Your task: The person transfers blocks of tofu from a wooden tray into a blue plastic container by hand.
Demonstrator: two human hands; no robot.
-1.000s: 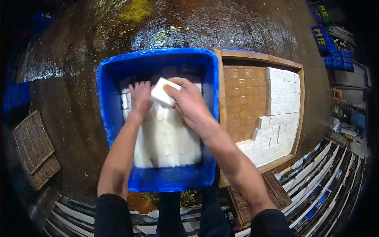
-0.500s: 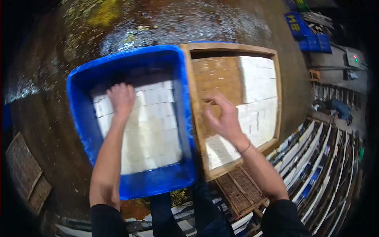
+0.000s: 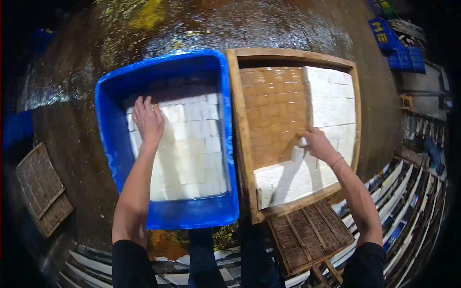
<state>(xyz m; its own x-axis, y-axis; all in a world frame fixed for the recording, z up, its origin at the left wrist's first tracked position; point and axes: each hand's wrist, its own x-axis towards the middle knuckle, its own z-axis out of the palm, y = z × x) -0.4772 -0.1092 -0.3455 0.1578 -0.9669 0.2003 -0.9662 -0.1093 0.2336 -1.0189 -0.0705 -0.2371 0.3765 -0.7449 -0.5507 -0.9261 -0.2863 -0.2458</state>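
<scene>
Inside the blue tub (image 3: 192, 218), my left hand (image 3: 148, 122) rests over rows of white blocks (image 3: 180, 129), its fingers curled slightly and spread. Between the fingers of my right hand (image 3: 316, 142) is a small white block (image 3: 302, 142), pinched above the wooden tray (image 3: 235, 96). Beneath it another white block (image 3: 297, 154) lies tilted by the edge of the packed blocks. White slabs (image 3: 331, 105) line the tray's right side and its near side. The rest of the tray's bottom shows a brown woven surface (image 3: 273, 113).
A slatted wooden board (image 3: 307, 235) lies near the tray's front edge. Another board (image 3: 45, 185) is at the left. Blue crates (image 3: 406, 58) stand at the upper right. Long racks (image 3: 398, 216) fill the lower right. A person (image 3: 433, 153) is far right. The floor (image 3: 201, 36) looks wet.
My right hand has moved from above the brown surface to the packed slabs' edge and closed on a block. My left hand's fingers have spread a little. The whole view has shifted.
</scene>
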